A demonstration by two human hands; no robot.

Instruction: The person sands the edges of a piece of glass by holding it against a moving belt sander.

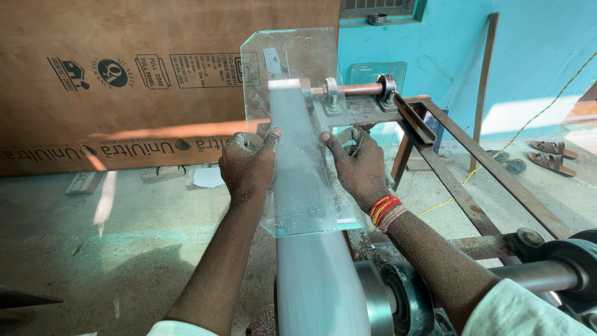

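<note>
Your left hand [247, 163] and right hand [357, 165] gripped the glass pane [292, 124] edges; steady, light pressure on the sanding belt [311, 249] suited.

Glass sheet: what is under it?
Under the glass sheet runs a pale, blurred belt, seen through it. The left hand and right hand hold its edges; fingers underneath are partly hidden by dust.

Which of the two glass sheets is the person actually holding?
The large clear glass sheet in front, gripped at its edges by the left hand and right hand over the blurred belt. The smaller glass sheet stands untouched behind the shaft.
</note>
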